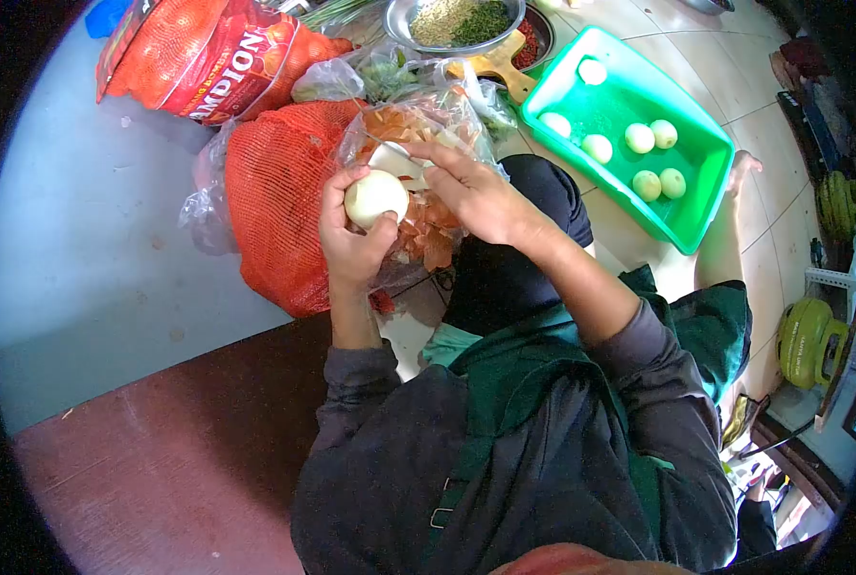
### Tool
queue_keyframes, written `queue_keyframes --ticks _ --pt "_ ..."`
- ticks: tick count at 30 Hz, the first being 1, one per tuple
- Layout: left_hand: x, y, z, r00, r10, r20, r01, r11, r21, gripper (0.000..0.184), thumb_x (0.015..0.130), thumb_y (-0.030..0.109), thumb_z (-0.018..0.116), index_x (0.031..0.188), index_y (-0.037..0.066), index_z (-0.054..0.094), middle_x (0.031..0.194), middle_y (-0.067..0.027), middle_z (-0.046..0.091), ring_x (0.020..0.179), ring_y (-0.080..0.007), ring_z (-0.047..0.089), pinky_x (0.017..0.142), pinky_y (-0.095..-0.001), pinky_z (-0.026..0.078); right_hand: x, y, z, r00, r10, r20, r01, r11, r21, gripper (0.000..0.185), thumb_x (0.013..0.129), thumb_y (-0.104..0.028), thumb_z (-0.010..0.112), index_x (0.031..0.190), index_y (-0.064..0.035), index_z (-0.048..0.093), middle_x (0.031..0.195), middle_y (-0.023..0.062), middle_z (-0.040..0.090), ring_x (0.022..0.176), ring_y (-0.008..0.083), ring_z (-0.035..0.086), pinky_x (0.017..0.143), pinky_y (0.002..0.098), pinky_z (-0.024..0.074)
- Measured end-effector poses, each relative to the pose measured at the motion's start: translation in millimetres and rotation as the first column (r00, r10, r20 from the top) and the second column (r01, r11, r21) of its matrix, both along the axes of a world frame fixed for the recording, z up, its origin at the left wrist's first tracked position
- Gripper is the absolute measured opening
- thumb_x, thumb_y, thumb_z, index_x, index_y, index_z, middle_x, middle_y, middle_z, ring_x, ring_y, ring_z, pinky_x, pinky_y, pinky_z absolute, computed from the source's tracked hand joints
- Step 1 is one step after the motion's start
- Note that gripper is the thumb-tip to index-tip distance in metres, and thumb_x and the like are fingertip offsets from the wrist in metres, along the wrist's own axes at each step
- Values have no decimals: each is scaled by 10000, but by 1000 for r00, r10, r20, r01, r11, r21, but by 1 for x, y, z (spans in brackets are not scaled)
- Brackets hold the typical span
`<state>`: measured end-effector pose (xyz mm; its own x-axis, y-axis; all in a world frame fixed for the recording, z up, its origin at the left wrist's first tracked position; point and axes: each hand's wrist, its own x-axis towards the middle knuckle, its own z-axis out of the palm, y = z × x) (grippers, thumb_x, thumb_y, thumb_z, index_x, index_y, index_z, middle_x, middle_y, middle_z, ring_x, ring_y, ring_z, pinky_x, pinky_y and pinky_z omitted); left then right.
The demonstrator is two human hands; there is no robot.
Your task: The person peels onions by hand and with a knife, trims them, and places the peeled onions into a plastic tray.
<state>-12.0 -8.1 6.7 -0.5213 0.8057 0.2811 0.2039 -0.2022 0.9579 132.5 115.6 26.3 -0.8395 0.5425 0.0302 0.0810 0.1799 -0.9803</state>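
Observation:
My left hand (pixel 349 238) is wrapped round a peeled onion (pixel 376 198), with the thumb and fingers at its sides. Close by on the right, my right hand (pixel 474 195) has its fingers bent and drawn together near a flat, pale piece (pixel 393 165). Whether that piece is onion layer or a blade I cannot tell, and what the fingers grip is partly hidden. Below both hands lies a clear plastic bag (pixel 454 123) holding brown onion skins (pixel 430 233). A red mesh sack (pixel 279 206) stands just left of my left hand.
Several peeled onions (pixel 640 138) lie in a green tub (pixel 629 209) on the right. At the back are a metal bowl (pixel 396 21) with chopped greens, a wooden board (pixel 497 63) and a printed red sack (pixel 246 69). A green gas cylinder (pixel 805 343) stands far right.

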Motion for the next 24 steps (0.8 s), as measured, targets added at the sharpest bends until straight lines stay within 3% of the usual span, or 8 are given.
queue_keyframes --ticks 3,6,8,12,15,17,21,24 --pt "0 3 -5 999 14 36 -16 998 67 527 697 -19 635 1184 14 435 1123 -97 508 971 -155 542 840 -286 472 2 -2 0 999 35 -16 -33 997 72 411 945 -244 400 1317 -75 451 958 220 646 916 336 641 837 401 480" --pt "-7 7 -18 996 21 88 -30 994 107 516 699 20 684 1152 24 436 1142 -105 496 991 -165 533 851 -299 466 0 -9 4 994 104 39 -106 992 72 423 949 -204 418 1338 -38 435 1290 205 502 1194 298 499 993 352 375" --pt "0 9 -10 990 70 121 -75 996 39 519 699 57 722 1131 30 436 1150 -110 488 1015 -177 523 863 -313 462 -3 -11 1 994 100 49 -103 992 76 416 948 -195 422 1333 -36 438 1270 200 520 1179 298 511 987 350 381" --pt "-4 6 -17 994 3 111 -20 988 153 564 700 122 763 1140 35 421 1142 -113 484 1047 -187 507 884 -330 452 -6 -3 -4 996 85 21 -85 996 7 407 946 -188 435 1323 -32 444 1220 192 560 1150 290 535 978 356 392" --pt "-2 8 -13 987 6 161 -37 982 188 606 725 171 754 1192 22 398 1138 -113 483 1049 -191 505 893 -331 447 -9 -5 -7 991 14 -131 12 981 195 400 924 -220 439 1290 -64 473 1064 256 611 990 399 595 874 426 468" --pt "-4 11 -20 972 38 232 -85 976 199 649 742 215 750 1231 11 375 1131 -112 492 1030 -192 514 895 -328 446 -8 -10 -1 982 -18 -189 66 966 251 385 920 -200 444 1278 -64 482 1055 245 615 973 400 598 857 431 476" --pt "-9 12 -29 986 116 120 -117 993 3 550 813 255 710 1207 -9 431 1087 -79 534 969 -150 525 842 -306 444 -3 -14 14 997 -42 -71 66 920 386 376 932 -137 452 1296 -43 465 1083 219 605 1015 375 591 864 413 469" --pt "-9 12 -31 966 116 229 -110 993 -40 448 845 190 676 1186 -9 464 1042 -68 572 921 -134 550 792 -281 459 -4 -17 12 1000 -11 -27 22 906 422 375 930 -136 464 1292 -40 462 1060 225 605 1003 365 597 852 408 471"
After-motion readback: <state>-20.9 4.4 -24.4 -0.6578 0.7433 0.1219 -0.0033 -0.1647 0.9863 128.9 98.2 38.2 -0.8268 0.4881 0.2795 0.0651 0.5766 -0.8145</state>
